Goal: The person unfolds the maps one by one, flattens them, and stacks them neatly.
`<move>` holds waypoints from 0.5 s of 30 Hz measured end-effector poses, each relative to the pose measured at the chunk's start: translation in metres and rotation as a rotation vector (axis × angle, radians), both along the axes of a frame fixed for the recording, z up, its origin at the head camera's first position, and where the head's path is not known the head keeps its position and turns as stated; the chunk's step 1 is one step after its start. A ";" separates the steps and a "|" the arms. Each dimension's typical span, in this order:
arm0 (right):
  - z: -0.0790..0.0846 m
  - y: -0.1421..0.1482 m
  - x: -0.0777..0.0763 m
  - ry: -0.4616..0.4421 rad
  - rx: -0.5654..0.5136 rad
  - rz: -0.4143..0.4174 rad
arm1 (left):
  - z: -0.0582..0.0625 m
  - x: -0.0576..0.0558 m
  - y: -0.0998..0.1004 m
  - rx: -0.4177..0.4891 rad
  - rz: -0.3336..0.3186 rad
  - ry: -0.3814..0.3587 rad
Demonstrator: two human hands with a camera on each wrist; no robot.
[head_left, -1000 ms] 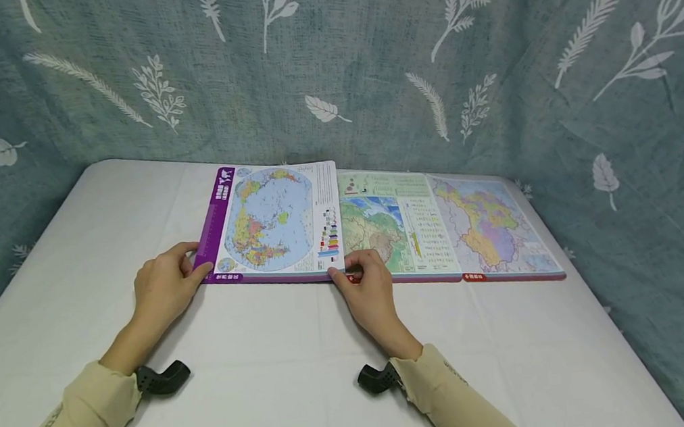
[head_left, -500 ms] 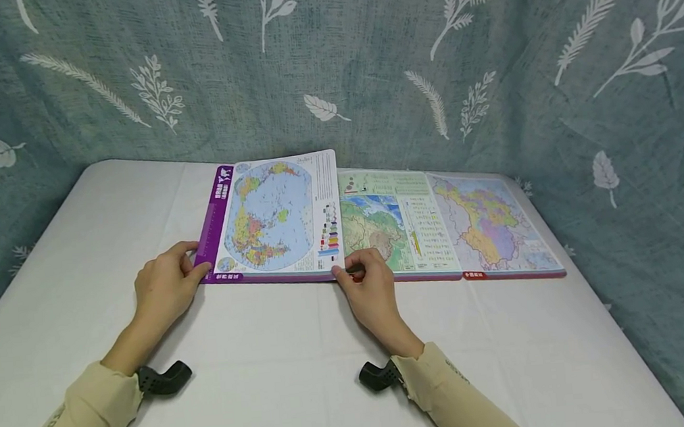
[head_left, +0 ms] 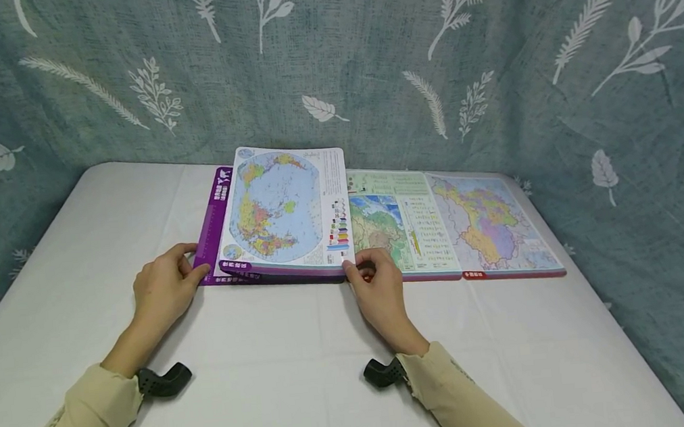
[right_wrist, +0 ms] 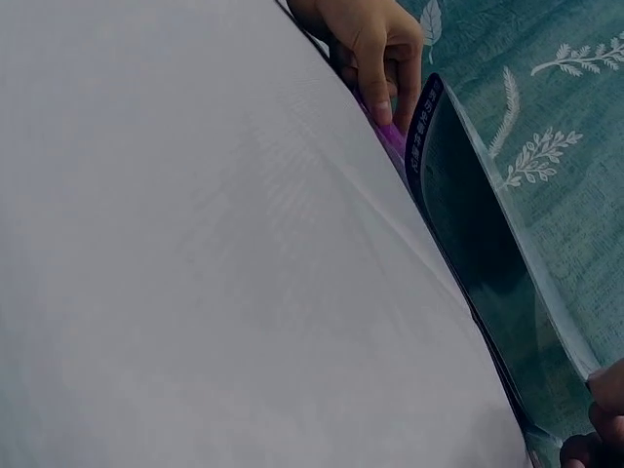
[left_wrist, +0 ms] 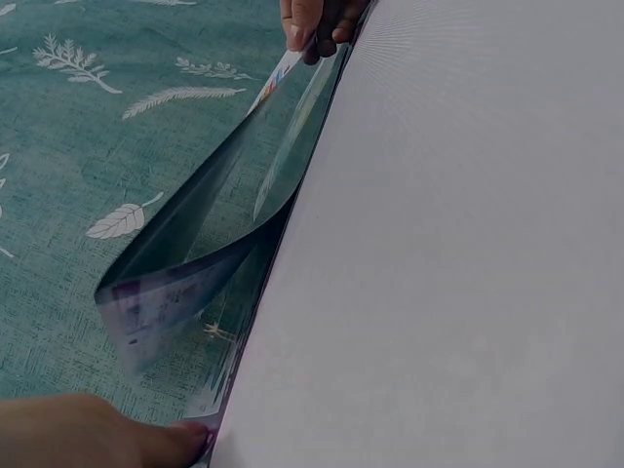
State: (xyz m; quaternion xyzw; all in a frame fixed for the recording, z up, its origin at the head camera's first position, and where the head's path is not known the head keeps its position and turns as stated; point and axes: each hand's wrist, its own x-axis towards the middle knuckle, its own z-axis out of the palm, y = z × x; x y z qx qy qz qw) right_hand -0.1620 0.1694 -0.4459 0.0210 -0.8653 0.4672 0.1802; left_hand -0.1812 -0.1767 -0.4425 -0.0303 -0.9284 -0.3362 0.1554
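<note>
A glossy world map panel [head_left: 280, 205] tilts above a purple-edged panel [head_left: 207, 235] of a folding map. My right hand [head_left: 379, 291] pinches the raised panel at its near right corner, thumb on top and fingers below. Down on the purple strip's near left corner, my left hand [head_left: 165, 283] presses with thumb and index finger. The left wrist view shows the raised panel's dark underside [left_wrist: 185, 219] and a gap beneath it. Its lifted left corner [right_wrist: 424, 127], with small white lettering, stands off the purple strip in the right wrist view.
To the right lie flat map panels, one green relief map [head_left: 375, 217] and one coloured map [head_left: 483, 221] with a red label. A white tablecloth [head_left: 259, 383] covers the table. Behind hangs a teal leaf-print curtain [head_left: 365, 55]. Each wrist carries a black camera mount [head_left: 164, 380].
The world map panel has lifted off the purple-edged one and shifted slightly right, uncovering a dark layer at its near edge. My right hand moved right with it; my left hand stayed in place.
</note>
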 end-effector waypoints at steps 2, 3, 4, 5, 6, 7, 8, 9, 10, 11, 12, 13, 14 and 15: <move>-0.001 0.003 0.000 -0.002 -0.015 0.000 | 0.000 0.000 0.000 0.001 -0.002 -0.001; -0.001 0.004 0.000 -0.002 -0.019 -0.002 | 0.000 0.000 0.000 0.002 -0.003 -0.002; -0.001 0.006 -0.001 -0.006 -0.024 -0.004 | 0.000 0.000 0.000 0.001 -0.003 -0.003; -0.002 0.008 -0.001 -0.011 -0.026 -0.008 | 0.000 0.000 0.000 0.000 -0.001 -0.006; -0.002 0.010 -0.001 -0.016 -0.028 -0.011 | 0.000 0.000 0.000 0.001 -0.002 -0.008; -0.002 0.012 -0.001 -0.021 -0.028 -0.016 | 0.000 0.000 0.000 0.001 -0.002 -0.010; -0.002 0.014 -0.002 -0.024 -0.032 -0.017 | 0.000 0.000 0.000 0.001 -0.003 -0.012; -0.002 0.016 -0.002 -0.026 -0.031 -0.021 | 0.000 0.000 0.000 0.000 -0.003 -0.013; -0.001 0.018 -0.002 -0.027 -0.031 -0.021 | 0.000 0.000 0.000 0.001 -0.001 -0.015; -0.001 0.021 -0.002 -0.029 -0.032 -0.023 | 0.000 0.000 0.000 0.001 0.001 -0.018; -0.001 0.023 -0.002 -0.029 -0.033 -0.026 | 0.000 0.000 0.000 0.001 0.003 -0.020; -0.001 0.025 -0.002 -0.027 -0.034 -0.030 | 0.000 0.000 0.000 0.002 0.004 -0.021; -0.001 0.027 -0.002 -0.026 -0.034 -0.035 | 0.000 0.000 0.000 0.002 0.006 -0.022; -0.001 0.029 -0.001 -0.024 -0.030 -0.041 | 0.000 0.000 0.000 0.002 0.008 -0.024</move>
